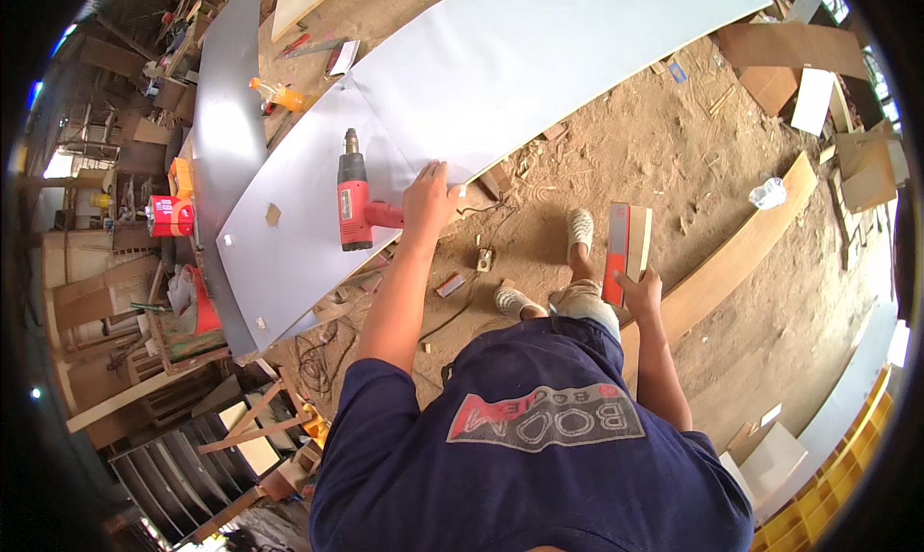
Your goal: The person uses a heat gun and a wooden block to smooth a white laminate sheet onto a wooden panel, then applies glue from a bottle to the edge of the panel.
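Observation:
My left hand (432,204) rests with fingers stretched out on the near edge of a large white sheet-covered panel (539,56). Just left of that hand, a red and black heat gun (355,204) with a metal nozzle lies on the panel's tapering end, its handle beside my wrist. My right hand (639,292) is closed round a flat rectangular block (629,244), red and grey on one face and pale wood-coloured on another. The block is held over the ground, apart from the panel. A crease or seam crosses the sheet near my left fingers.
An orange bottle (279,95) and a dark curved sheet (229,90) lie beyond the panel. A red can (171,216) stands at the left. A long wooden strip (741,249) and crumpled white plastic (767,194) are at the right. Cables (318,359) and scraps litter the dirt floor.

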`<state>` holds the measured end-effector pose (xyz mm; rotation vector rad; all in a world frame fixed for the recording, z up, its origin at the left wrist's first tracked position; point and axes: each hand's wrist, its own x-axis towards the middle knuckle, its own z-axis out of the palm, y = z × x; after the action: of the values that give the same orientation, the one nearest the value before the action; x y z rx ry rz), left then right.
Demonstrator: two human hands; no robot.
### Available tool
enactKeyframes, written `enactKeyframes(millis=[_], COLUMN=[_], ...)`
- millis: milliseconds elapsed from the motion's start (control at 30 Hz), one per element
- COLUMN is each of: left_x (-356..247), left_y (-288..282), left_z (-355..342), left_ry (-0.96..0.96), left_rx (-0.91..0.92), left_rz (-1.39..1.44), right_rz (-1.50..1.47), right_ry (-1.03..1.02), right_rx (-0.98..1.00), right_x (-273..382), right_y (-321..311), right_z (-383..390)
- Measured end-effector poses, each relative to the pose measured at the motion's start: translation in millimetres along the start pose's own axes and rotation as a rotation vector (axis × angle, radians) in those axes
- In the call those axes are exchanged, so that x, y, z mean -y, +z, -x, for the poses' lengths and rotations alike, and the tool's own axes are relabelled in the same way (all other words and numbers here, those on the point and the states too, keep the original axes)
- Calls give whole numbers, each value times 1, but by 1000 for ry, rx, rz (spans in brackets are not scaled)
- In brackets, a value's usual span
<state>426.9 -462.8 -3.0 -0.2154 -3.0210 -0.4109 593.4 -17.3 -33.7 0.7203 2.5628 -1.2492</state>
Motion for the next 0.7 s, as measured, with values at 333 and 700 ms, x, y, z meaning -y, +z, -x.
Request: enactKeyframes(millis=[333, 700], left_x=[-2, 14], left_y=[23, -40], left_z=[17, -57], left_ry=[-93, -274], left_rx=[-113, 469], left_rz=[-24, -174], right_rz=[-23, 78], right_ry=[-132, -287], right_rx=[102, 335], right_x=[52, 138], right_y=[-26, -26], right_z=[-80, -195])
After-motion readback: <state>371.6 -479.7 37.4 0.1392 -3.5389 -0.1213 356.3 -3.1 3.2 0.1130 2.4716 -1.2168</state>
